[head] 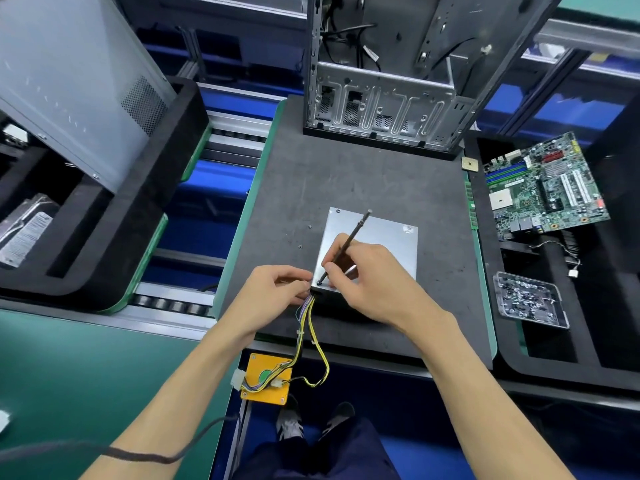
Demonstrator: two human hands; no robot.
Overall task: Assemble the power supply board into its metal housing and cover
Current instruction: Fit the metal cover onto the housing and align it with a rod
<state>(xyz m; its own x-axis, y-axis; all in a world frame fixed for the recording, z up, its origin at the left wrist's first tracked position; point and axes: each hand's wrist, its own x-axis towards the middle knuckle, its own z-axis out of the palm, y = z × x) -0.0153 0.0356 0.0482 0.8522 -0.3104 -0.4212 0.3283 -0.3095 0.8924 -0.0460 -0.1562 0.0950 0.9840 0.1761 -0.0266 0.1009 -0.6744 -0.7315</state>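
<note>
Housing (375, 242) and cover sit closed at the centre of the frame on the dark mat (346, 181), and we judge the work to be at the fastening of a cover screw; nearest us, low in the frame, the wire bundle (304, 327) spills from the box's near left corner down to an orange plate (265, 389) at the bench edge; our left hand (277, 291) curls its fingers round that corner where the wires leave, steadying the box; our right hand (360, 275) lies over the near half of the cover, thumb and fingers pinched tight on a thin screwdriver (344, 245). The relation that matters: the tool's long axis leans from its tip at the near left corner, just beside the left hand, up and away toward the upper right; the tip seems seated on a screw there, though we cannot see the head plainly. Left of the box, small loose screws (300, 246) lie on the mat. Farther off stand a screw tray (530, 299) and motherboard (543, 188) at right, and an open chassis (381, 98) at top.
</note>
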